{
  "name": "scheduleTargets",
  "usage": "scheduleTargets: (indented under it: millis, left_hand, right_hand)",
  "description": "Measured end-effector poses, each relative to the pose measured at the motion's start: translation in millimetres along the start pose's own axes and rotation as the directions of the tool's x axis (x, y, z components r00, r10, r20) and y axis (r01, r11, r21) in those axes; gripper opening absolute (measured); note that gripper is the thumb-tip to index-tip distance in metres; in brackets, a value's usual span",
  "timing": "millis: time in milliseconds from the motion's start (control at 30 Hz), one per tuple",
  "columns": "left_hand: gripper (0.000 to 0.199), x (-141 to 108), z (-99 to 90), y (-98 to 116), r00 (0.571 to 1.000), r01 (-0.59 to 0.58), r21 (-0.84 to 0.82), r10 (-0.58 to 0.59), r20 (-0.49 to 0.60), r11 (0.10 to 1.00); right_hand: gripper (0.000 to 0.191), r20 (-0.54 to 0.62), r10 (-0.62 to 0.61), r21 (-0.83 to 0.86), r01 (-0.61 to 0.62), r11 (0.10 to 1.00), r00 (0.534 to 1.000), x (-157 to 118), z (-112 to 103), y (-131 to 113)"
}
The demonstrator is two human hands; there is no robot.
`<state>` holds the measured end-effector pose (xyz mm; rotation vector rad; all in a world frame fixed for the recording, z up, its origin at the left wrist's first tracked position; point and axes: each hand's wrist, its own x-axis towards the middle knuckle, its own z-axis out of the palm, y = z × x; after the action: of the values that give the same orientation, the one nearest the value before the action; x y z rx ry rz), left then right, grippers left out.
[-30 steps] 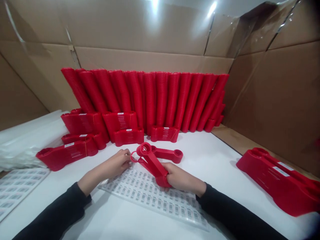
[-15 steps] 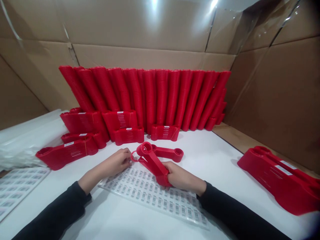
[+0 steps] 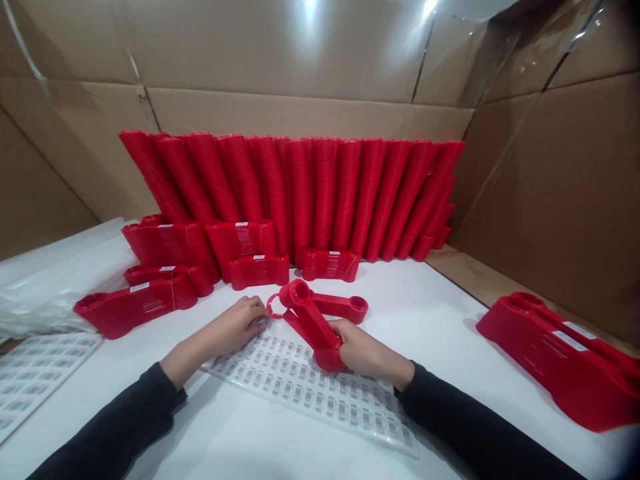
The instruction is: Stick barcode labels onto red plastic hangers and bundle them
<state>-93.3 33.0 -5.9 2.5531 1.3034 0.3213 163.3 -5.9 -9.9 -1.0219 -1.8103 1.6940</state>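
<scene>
Red plastic links, nested into a short held stack [image 3: 316, 323], sit tilted in the right hand [image 3: 365, 350], over the near label sheet [image 3: 300, 383]; whether they touch it, I cannot tell. I see the right hand closed round the lower end, most of its fingers hidden, a grip that probably leaves the far end free. One link's ring [image 3: 270, 308] splays from the rest toward the left hand [image 3: 245, 323]. The left fingers curl close together beside it, but from my head view I cannot tell whether they pinch it. The labels lie flat between the arms, seemingly to be within easy reach of both. Just behind the held stack, another red link [image 3: 340, 307] rests on the white table [image 3: 425, 307], partly hidden. Farther back, tall columns [image 3: 323, 200] stand packed side by side, likely so that leaning ones prop each other.
</scene>
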Motion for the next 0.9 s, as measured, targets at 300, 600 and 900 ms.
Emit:
scheduleTargets:
  millis: [300,600,900]
  left_hand:
    - [0.017,-1,0.7,3,0.997,0.070,-0.014,-0.070,-0.013,0.997]
    - [0.013,-1,-22.7,10,0.999,0.033,-0.277,-0.027,0.025,0.960]
    - [0.026,-1,-27.2,100,0.965,0.147,-0.624,-0.251,-0.081,0.768]
  right_hand:
    - [0.013,-0.031,-0.016,-0.024,0.016,1.000,0.999,-2,0,-5]
    - [0.037,-0.078,0.053,-0.044,-0.057,0.997,0.995,3,-1,2]
    - [0.020,-0.291,-0.034,-0.383,-0.084,0.920,0.956,-1,10,-7]
